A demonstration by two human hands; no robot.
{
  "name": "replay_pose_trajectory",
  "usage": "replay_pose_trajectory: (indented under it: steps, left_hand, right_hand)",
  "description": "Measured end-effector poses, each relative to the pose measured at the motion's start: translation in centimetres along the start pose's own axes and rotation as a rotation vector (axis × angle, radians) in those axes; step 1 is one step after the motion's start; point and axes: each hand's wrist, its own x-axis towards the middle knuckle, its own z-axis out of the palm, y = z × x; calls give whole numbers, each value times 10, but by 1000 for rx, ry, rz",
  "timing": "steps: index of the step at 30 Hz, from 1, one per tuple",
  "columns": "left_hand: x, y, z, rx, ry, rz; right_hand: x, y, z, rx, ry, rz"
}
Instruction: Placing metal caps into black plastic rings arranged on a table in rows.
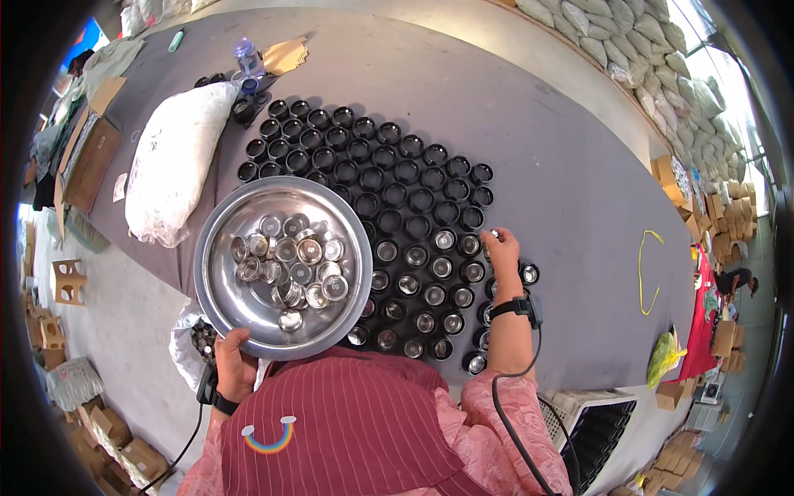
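My left hand (236, 364) grips the near rim of a wide steel basin (248, 318), tilted a little over the table's edge. Inside lies a loose pile of small round metal cups (302, 273). Rows of black round holders (405, 172) stand upright on the table. Those in the nearer rows have silver metal cups (434, 295) seated in them, while the farther ones show dark insides. Over the right edge of these rows is my right hand (502, 250), fingers pinched together. A silvery glint shows at the fingertips, apparently a metal cup, mostly hidden by the fingers.
A stuffed white sack (178, 161) lies left of the holders, with a purple-lidded bottle (246, 56) and cardboard piece (285, 56) beyond. A yellow strap (645, 273) rests at the right. An open bag (194, 341) hangs below the basin; a crate (591, 426) stands near my right elbow.
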Motion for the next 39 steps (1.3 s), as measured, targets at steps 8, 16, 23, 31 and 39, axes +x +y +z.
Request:
replay_pose_trajectory:
  steps: [8,16,23,31,39]
  left_hand:
    - [-5,1,3,13,43,21]
    - [-4,-3,-12,7,88,-5]
    - [-4,-5,-8,-22,139,9]
    - [-5,-1,5,-22,173,7]
    - [-3,1,7,-7,198,-9]
  right_hand:
    - [46,-5,21,-213,9,-88]
    - [85,-4,21,36,103,50]
    - [121,-14,25,3,12,5]
    - [128,-25,26,247,43,111]
    - [96,-75,72,-318,-111,-92]
